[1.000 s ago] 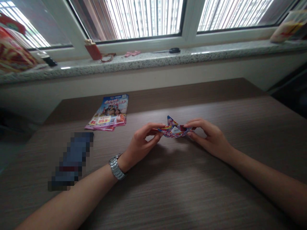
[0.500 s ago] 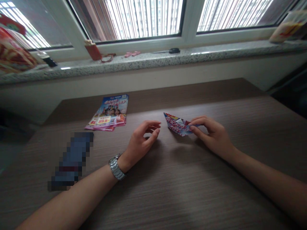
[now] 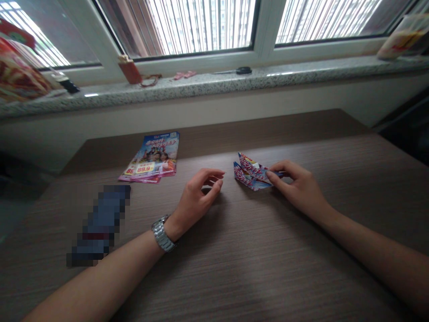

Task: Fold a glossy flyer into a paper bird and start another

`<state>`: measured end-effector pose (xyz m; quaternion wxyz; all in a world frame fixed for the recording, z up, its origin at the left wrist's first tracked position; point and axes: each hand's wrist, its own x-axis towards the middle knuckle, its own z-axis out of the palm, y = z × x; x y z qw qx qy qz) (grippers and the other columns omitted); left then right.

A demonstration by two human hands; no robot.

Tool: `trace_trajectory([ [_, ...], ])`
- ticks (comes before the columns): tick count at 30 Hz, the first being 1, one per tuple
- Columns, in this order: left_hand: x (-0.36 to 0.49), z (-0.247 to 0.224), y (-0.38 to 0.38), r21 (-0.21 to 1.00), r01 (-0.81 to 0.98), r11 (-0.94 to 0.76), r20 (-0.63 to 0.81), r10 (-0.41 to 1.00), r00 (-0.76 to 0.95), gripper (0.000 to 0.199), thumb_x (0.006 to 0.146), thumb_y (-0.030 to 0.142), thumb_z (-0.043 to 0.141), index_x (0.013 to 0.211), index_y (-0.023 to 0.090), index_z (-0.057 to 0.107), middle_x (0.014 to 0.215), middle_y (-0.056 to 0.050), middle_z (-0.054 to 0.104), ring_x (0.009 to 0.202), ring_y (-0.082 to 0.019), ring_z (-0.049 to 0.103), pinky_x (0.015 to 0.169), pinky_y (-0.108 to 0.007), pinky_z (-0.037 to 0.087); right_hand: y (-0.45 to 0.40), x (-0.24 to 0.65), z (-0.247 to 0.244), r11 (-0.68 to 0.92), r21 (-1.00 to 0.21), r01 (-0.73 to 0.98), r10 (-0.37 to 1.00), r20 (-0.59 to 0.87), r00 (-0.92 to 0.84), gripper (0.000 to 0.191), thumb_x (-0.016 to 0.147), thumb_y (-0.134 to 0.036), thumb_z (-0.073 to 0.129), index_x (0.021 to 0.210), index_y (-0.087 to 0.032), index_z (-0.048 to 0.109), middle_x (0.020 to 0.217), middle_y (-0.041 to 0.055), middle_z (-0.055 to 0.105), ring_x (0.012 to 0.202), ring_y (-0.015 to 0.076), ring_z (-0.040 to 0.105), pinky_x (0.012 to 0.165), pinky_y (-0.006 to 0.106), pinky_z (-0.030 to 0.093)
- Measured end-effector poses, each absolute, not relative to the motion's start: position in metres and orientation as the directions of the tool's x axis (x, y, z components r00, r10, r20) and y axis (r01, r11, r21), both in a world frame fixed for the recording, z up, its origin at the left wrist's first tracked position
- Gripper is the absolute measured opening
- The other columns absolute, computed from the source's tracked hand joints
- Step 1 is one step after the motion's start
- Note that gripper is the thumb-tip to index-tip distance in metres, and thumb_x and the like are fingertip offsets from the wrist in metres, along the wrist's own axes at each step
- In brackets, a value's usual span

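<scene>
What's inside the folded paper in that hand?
Inside the folded paper, small patches of yellow and white peek out behind its upper front flap. Its front folds and the right hand cover the rest, so I can't tell whether anything is tucked deeper.

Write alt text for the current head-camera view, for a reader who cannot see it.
The right hand pinches a folded, colourful printed paper over a brown table; the left hand, wearing a metal watch, is half-open, not touching it. Stacked flyers and a pixelated dark object lie to the left, a windowsill behind.
</scene>
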<state>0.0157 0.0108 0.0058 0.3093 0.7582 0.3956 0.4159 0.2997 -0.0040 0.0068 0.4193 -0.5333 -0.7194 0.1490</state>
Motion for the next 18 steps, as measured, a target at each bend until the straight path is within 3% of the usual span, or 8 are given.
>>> trace_trajectory([
  [7, 0.0156, 0.0059, 0.0104, 0.803, 0.345, -0.486, 0.366, 0.859, 0.357, 0.019, 0.1, 0.025, 0.06, 0.116, 0.018, 0.066, 0.112, -0.007, 0.069, 0.096, -0.014, 0.068, 0.086, -0.027, 0.059, -0.0054, 0.2971, 0.0054, 0.394, -0.663, 0.637, 0.902, 0.412, -0.129, 0.016, 0.095, -0.035, 0.064, 0.09, -0.021, 0.07, 0.088, 0.0062, 0.072, 0.08, 0.0221, 0.069, 0.07, 0.035, 0.057],
  [18, 0.016, 0.0043, 0.0106, 0.795, 0.34, -0.501, 0.38, 0.85, 0.364, 0.023, 0.099, 0.023, 0.061, 0.121, 0.019, 0.064, 0.117, -0.009, 0.063, 0.097, -0.014, 0.067, 0.088, -0.03, 0.059, -0.0064, 0.2958, 0.0021, 0.465, -0.661, 0.589, 0.885, 0.352, -0.304, 0.011, 0.097, -0.027, 0.061, 0.096, -0.02, 0.07, 0.094, 0.0064, 0.072, 0.088, 0.022, 0.067, 0.079, 0.036, 0.053],
])
